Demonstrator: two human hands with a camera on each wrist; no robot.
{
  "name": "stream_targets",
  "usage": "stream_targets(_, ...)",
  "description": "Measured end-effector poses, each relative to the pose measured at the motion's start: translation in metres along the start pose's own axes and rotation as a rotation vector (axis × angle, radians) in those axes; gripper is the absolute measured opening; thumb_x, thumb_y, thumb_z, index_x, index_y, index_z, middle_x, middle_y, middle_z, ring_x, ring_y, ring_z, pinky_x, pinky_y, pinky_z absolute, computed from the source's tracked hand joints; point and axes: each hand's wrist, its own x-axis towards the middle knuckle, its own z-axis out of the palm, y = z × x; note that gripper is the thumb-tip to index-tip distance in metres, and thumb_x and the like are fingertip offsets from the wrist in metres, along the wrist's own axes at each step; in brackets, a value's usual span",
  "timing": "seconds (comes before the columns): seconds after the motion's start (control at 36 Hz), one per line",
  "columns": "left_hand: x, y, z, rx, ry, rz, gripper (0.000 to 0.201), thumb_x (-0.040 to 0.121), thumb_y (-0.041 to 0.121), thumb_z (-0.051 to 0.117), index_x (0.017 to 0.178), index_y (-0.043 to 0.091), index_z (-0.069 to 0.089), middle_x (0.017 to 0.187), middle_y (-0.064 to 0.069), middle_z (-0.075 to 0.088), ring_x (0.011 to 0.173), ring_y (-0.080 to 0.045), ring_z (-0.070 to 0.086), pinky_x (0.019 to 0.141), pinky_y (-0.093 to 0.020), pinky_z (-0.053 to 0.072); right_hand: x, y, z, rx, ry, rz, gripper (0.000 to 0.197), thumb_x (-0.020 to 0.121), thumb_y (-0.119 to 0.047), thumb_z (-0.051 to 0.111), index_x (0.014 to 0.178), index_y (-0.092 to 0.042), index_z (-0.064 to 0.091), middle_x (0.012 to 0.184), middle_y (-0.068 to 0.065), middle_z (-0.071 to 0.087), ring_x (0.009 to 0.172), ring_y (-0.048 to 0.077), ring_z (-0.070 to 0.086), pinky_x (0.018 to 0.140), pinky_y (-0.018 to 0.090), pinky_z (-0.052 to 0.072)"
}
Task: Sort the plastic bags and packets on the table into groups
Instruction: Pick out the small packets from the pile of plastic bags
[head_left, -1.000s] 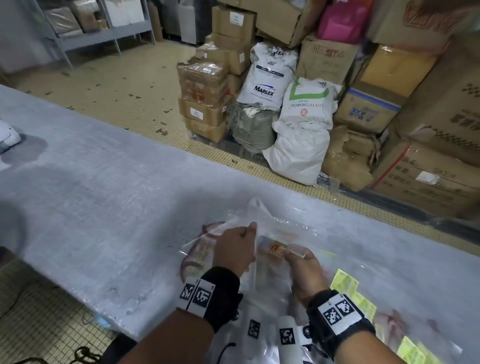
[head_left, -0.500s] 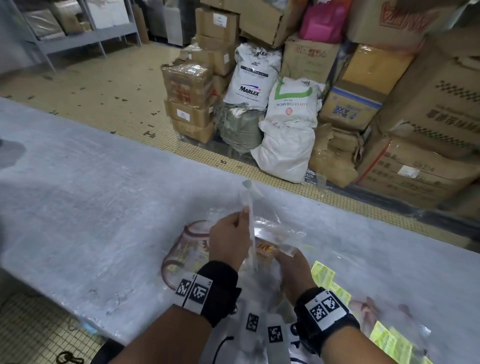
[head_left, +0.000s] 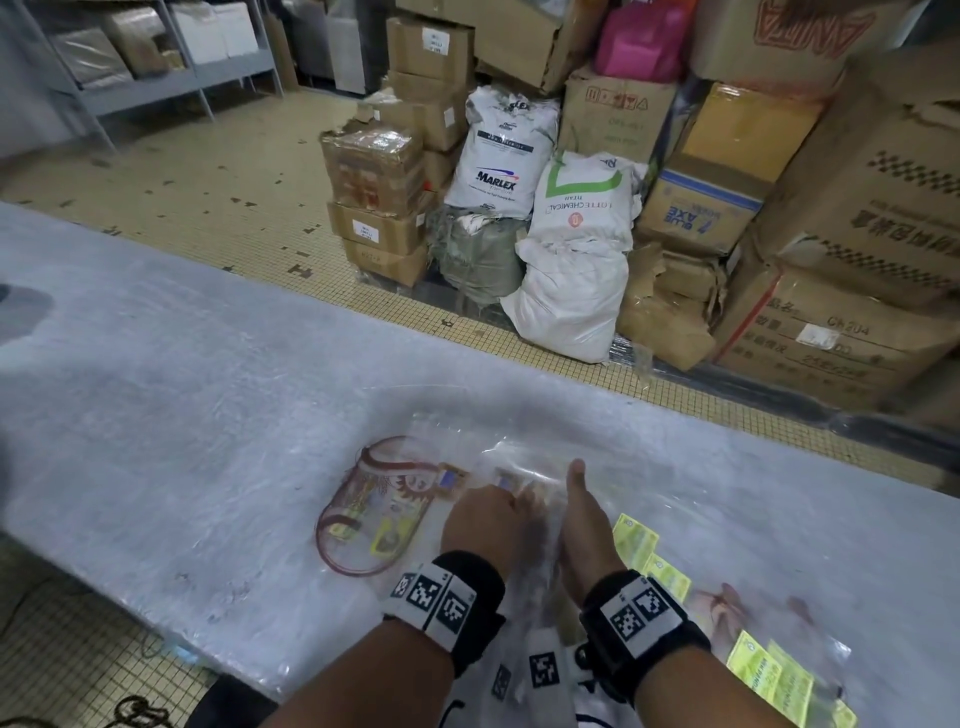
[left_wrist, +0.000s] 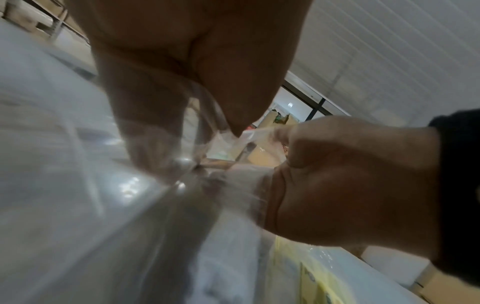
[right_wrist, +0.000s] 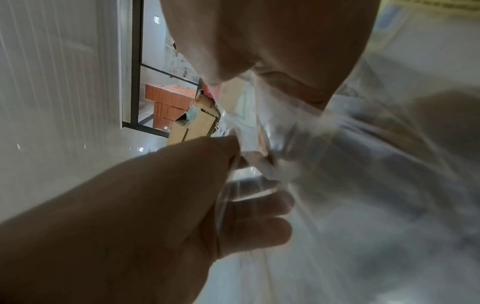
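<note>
A clear plastic bag (head_left: 519, 452) lies low over the grey table (head_left: 182, 389). My left hand (head_left: 511, 493) and right hand (head_left: 566, 499) sit close together on it. In the left wrist view my left hand (left_wrist: 207, 133) pinches the crumpled film (left_wrist: 145, 205) between thumb and fingers. The right wrist view shows my right hand (right_wrist: 259, 78) pinching the same film (right_wrist: 337, 164), its thumb pointing forward. A clear packet with red print (head_left: 374, 504) lies flat just left of my hands. Yellow-labelled packets (head_left: 636, 540) lie to the right.
More yellow-labelled clear packets (head_left: 769, 670) lie near the table's front right corner. Beyond the far edge stand stacked cardboard boxes (head_left: 857, 218) and white sacks (head_left: 571, 270) on a tiled floor. A grey shelf (head_left: 156, 78) stands at the back left.
The clear bag, held up off the table before, has come down flat onto it. Both hands have dropped lower and moved closer together.
</note>
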Motion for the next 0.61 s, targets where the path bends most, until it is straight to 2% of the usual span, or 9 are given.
stream_targets(0.06,0.001,0.001,0.006,0.039,-0.033,-0.009,0.05,0.105,0.038,0.034,0.098,0.006,0.071,0.099,-0.01,0.071,0.09,-0.021,0.066,0.069,-0.024,0.043,-0.003,0.0,-0.002,-0.024,-0.007,-0.012,0.139,0.043,-0.106,0.027,0.142,-0.01,0.045,0.143,0.015,0.05,0.128,0.031,0.05,0.108,0.05,0.04)
stream_targets(0.11,0.0,0.003,0.01,0.085,-0.044,-0.011,0.049,0.105,0.038,0.034,0.097,0.006,0.07,0.098,-0.009,0.07,0.09,-0.021,0.066,0.068,-0.024,0.042,-0.002,0.003,-0.005,0.025,-0.02,0.013,0.144,0.037,-0.108,0.029,0.146,-0.014,0.041,0.149,0.012,0.044,0.134,0.029,0.044,0.112,0.05,0.036)
stream_targets(0.17,-0.002,0.005,0.01,0.093,-0.056,-0.015,0.051,0.105,0.042,0.033,0.096,0.007,0.069,0.096,-0.009,0.069,0.09,-0.021,0.066,0.068,-0.024,0.043,0.0,0.007,-0.006,0.06,-0.034,0.032,0.131,0.05,-0.103,0.036,0.147,-0.016,0.04,0.151,0.01,0.041,0.137,0.027,0.042,0.113,0.051,0.034)
stream_targets(0.22,-0.005,0.008,0.01,0.126,-0.073,0.002,0.05,0.105,0.042,0.033,0.098,0.008,0.069,0.091,-0.008,0.067,0.092,-0.021,0.066,0.071,-0.026,0.047,0.001,0.008,-0.007,-0.037,-0.022,-0.019,0.104,0.067,-0.088,0.048,0.138,-0.012,0.049,0.142,0.012,0.051,0.127,0.028,0.051,0.107,0.051,0.041)
stream_targets(0.28,-0.006,0.01,0.01,0.161,-0.081,0.01,0.052,0.104,0.045,0.033,0.098,0.009,0.069,0.091,-0.008,0.067,0.09,-0.022,0.066,0.072,-0.028,0.049,0.001,0.01,-0.009,-0.091,0.046,-0.061,0.06,0.079,-0.054,0.064,0.12,-0.012,0.056,0.123,0.01,0.061,0.108,0.027,0.06,0.095,0.049,0.051)
stream_targets(0.33,-0.008,0.011,0.011,0.185,-0.077,0.002,0.055,0.102,0.053,0.034,0.097,0.012,0.07,0.094,-0.007,0.07,0.085,-0.02,0.066,0.069,-0.026,0.046,0.003,0.012,-0.013,-0.107,0.086,-0.097,0.026,0.083,-0.024,0.064,0.106,-0.014,0.059,0.11,0.01,0.065,0.096,0.025,0.063,0.087,0.049,0.054)
stream_targets(0.42,-0.009,0.01,0.013,0.185,-0.051,0.016,0.053,0.098,0.059,0.036,0.098,0.019,0.071,0.097,-0.003,0.068,0.083,-0.018,0.065,0.072,-0.027,0.049,0.003,0.009,-0.02,-0.094,0.106,-0.124,0.016,0.087,-0.01,0.056,0.101,-0.014,0.06,0.102,0.009,0.064,0.091,0.024,0.062,0.077,0.042,0.054)
stream_targets(0.53,-0.007,0.002,0.01,0.124,0.029,0.044,0.041,0.095,0.054,0.043,0.118,0.025,0.061,0.121,-0.004,0.055,0.1,-0.024,0.062,0.084,-0.034,0.051,0.007,0.006,-0.03,-0.137,0.066,-0.174,0.011,0.084,-0.004,0.057,0.086,-0.015,0.058,0.086,0.004,0.063,0.079,0.024,0.06,0.062,0.027,0.051)
stream_targets(0.61,0.002,-0.004,0.005,-0.052,0.08,-0.012,0.047,0.09,0.044,0.057,0.13,0.02,0.053,0.13,-0.009,0.052,0.115,-0.029,0.052,0.095,-0.037,0.043,0.005,0.001,-0.036,-0.032,0.065,-0.127,0.017,0.084,-0.002,0.056,0.089,-0.015,0.065,0.091,0.007,0.069,0.082,0.026,0.066,0.071,0.037,0.059)
